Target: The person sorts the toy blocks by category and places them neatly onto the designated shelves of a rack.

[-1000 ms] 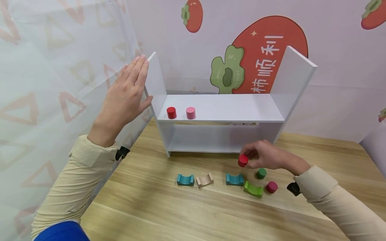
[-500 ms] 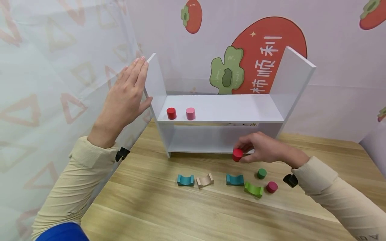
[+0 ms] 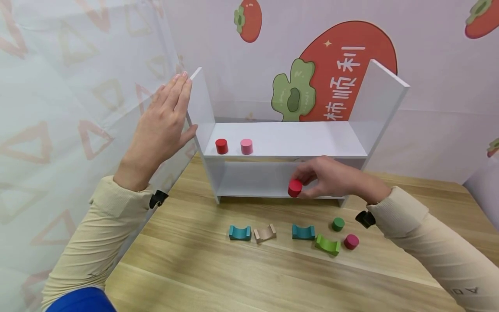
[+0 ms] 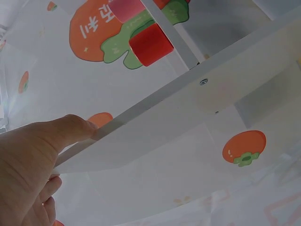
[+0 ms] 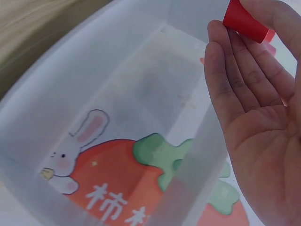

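My right hand (image 3: pixel 331 177) pinches a red cylinder block (image 3: pixel 295 188) between thumb and fingertips, in front of the lower opening of the white shelf (image 3: pixel 288 134). In the right wrist view the red block (image 5: pixel 247 22) sits at the fingertips. With fingers straight, my left hand (image 3: pixel 163 119) rests along the shelf's left side panel (image 3: pixel 202 102); in the left wrist view its thumb (image 4: pixel 70 132) touches the panel's edge. On the upper board stand another red cylinder (image 3: pixel 221 146) and a pink cylinder (image 3: pixel 246 146), side by side and apart.
On the wooden table (image 3: pixel 234 277) lie two teal curved blocks, one left (image 3: pixel 239 233) and one right (image 3: pixel 303 232), a beige curved block (image 3: pixel 265 234), a lime curved block (image 3: pixel 327 245), a green cylinder (image 3: pixel 338 224) and a magenta cylinder (image 3: pixel 351 242). A printed cloth (image 3: pixel 436 143) hangs behind.
My right hand has moved left and up, away from the table blocks and toward the shelf, carrying the red cylinder block. My left hand stays at the side panel.
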`<state>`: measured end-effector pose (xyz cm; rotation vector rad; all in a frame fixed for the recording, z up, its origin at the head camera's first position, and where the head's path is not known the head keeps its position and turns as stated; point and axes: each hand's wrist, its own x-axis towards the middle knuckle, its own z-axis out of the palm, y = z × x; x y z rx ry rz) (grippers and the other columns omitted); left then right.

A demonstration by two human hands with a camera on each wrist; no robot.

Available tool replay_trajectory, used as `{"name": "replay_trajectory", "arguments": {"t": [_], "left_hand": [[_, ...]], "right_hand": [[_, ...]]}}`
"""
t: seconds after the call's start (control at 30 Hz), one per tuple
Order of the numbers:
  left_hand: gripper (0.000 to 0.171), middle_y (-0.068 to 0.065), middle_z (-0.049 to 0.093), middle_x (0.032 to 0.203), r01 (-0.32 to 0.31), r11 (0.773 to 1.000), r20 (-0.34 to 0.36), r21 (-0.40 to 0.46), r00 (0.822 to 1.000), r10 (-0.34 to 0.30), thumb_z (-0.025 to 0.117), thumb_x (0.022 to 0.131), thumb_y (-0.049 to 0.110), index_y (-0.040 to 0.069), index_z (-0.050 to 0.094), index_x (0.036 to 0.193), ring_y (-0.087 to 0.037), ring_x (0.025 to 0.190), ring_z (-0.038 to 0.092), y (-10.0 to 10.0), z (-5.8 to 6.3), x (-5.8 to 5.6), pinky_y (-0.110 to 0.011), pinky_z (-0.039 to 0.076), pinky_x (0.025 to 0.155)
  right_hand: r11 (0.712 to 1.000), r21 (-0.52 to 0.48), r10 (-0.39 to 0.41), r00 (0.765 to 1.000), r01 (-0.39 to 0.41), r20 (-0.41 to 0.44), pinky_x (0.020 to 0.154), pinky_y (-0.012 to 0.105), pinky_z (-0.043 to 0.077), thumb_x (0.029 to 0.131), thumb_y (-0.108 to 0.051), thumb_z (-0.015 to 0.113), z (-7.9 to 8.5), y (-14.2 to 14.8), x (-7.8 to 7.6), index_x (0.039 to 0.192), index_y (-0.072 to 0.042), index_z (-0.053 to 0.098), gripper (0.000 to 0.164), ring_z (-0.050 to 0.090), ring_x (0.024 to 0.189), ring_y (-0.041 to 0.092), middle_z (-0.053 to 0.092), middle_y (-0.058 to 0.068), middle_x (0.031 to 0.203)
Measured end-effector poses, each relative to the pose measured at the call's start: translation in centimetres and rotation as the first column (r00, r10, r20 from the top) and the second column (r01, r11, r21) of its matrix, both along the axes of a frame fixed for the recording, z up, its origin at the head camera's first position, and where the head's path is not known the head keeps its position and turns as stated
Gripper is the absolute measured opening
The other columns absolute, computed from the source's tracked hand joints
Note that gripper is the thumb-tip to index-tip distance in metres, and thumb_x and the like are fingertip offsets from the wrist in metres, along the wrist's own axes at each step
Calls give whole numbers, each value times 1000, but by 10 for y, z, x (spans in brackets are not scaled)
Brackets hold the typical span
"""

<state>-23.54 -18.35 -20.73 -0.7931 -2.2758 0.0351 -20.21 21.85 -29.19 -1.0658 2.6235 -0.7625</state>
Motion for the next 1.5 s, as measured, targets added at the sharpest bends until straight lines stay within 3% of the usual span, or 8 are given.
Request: {"name": "replay_trajectory", "arguments": {"t": [0.33, 0.7, 1.03, 1.5], "left_hand": [[92, -23, 30, 172, 3, 1000, -8, -7, 1000, -3, 79, 90, 12, -8, 27, 163, -39, 161, 30, -1, 0, 1, -55, 28, 131], [92, -23, 30, 172, 3, 1000, -7, -5, 1000, -3, 79, 89, 12, -8, 27, 162, -39, 161, 30, -1, 0, 0, -55, 29, 131], [91, -22, 30, 172, -1, 1000, -10, -11, 1000, 1, 78, 90, 12, -7, 27, 163, -38, 161, 30, 0, 0, 0, -54, 28, 132], [92, -22, 30, 172, 0, 1000, -5, -9, 1000, 0, 78, 90, 13, -7, 26, 163, -38, 161, 29, -1, -1, -2, -54, 28, 132]], "right_hand": [[1000, -6, -10, 1000, 10, -5, 98, 37, 63, 90, -15, 84, 27, -18, -9, 118, -16, 76, 29, 75, 101, 12, 77, -2, 109], [997, -64, -47, 999, 46, -13, 99, 40, 63, 88, -15, 85, 50, -29, -25, 114, -13, 77, 27, 77, 100, 15, 79, 0, 106], [992, -56, -115, 993, 113, -29, 101, 43, 62, 90, -16, 84, 57, -37, -42, 115, -15, 78, 26, 77, 102, 17, 80, 1, 107], [986, -72, -153, 986, 149, -60, 96, 39, 63, 87, -13, 87, 53, -43, -63, 110, -14, 80, 25, 76, 98, 17, 80, 2, 103]]}}
